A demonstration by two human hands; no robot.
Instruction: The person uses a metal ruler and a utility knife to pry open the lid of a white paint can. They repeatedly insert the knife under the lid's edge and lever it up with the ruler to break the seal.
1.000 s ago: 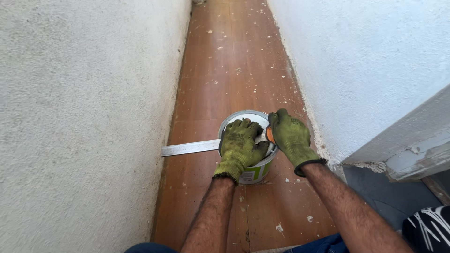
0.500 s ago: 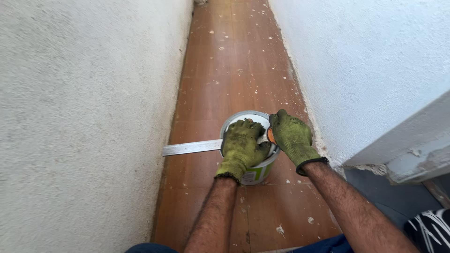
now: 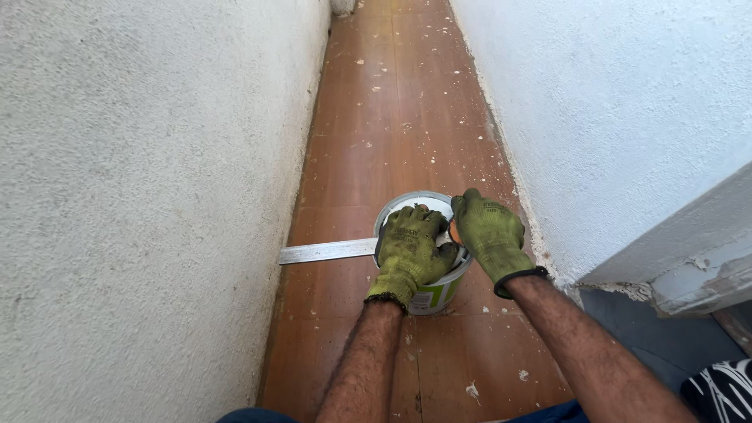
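A small white tub (image 3: 435,294) with a green label stands on the brown tiled floor (image 3: 376,149). Both my hands wear green work gloves and rest on top of it. My left hand (image 3: 409,252) is closed over the tub's mouth, gripping a long flat metal blade (image 3: 327,251) that sticks out to the left, level with the rim. My right hand (image 3: 487,231) grips the tub's right rim, with something orange showing between the two gloves. The inside of the tub is mostly hidden by my hands.
I am in a narrow passage between two rough white plastered walls (image 3: 141,196). White flecks of plaster dot the floor. A chipped grey ledge (image 3: 689,266) juts from the right wall. A black and white striped thing (image 3: 721,392) lies at the bottom right.
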